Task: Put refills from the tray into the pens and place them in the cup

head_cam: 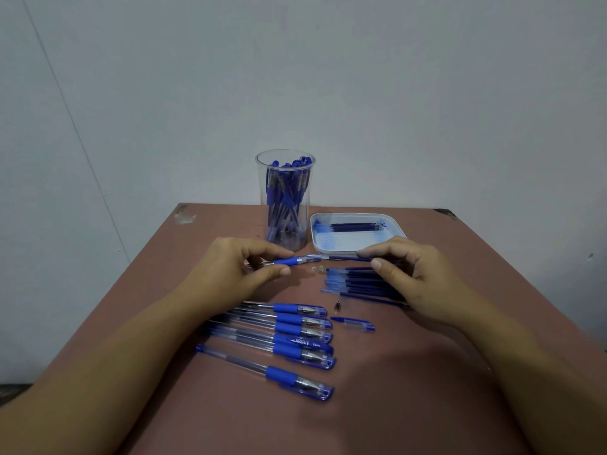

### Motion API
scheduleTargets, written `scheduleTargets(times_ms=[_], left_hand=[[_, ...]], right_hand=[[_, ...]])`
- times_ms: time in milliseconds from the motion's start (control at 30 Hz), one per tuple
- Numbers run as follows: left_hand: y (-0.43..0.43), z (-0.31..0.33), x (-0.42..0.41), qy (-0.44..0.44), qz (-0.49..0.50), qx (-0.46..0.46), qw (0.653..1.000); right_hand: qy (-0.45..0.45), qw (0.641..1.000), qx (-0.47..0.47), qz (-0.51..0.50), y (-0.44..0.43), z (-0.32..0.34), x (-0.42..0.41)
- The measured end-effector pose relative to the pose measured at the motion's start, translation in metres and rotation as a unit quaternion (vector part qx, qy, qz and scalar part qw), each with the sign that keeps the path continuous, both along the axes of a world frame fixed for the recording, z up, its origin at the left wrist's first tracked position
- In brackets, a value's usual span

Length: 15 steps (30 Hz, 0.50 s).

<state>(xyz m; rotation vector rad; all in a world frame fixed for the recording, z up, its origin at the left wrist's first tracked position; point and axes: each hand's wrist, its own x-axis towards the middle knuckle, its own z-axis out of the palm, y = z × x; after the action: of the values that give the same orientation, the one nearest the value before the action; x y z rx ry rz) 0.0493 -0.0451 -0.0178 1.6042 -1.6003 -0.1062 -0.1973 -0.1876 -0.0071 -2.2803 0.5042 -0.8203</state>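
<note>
The left grip (230, 267) pinches a pen barrel (289, 260) between thumb and fingertips, holding it level just above the desk (394, 405) with its open end pointing toward the right grip (414, 274). The right grip has a refill (348, 257) pinched between thumb and forefinger. The refill lies in line with the barrel, its far end at or just inside the opening; how deep it sits cannot be told.

Judging by this, the step in hand is sliding the refill home. To do it well, the left grip should hold the barrel steady while the right feeds the refill straight along the axis. Pinching close to the barrel's mouth should stop the thin tube bowing. Any tilt is likely to jam it at the rim.

Under the right grip lies a loose heap of refills (354, 280). Beyond that grip sits the tray (399, 236) with a few more refills inside. The cup (285, 198), already crowded with pens, stands beyond the left grip and just beside the tray.

Between the two grips and nearer the person lie a small metal tip (337, 306) and a loose cap (354, 323), probably this pen's own. They will likely be needed once the refill is seated. Nearer the person than the left grip, a row of capped pens (295, 339) lies side by side.
</note>
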Motion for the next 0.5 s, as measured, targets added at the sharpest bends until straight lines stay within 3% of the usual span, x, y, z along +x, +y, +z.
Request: scheduleTargets(times_ms=[500], left_hand=[[0.0006,-0.0026,0.002,0.006,0.008,0.006,1.0]], right_hand=[[0.042,0.999,-0.018,0.028,-0.0015,-0.0034,-0.0006]])
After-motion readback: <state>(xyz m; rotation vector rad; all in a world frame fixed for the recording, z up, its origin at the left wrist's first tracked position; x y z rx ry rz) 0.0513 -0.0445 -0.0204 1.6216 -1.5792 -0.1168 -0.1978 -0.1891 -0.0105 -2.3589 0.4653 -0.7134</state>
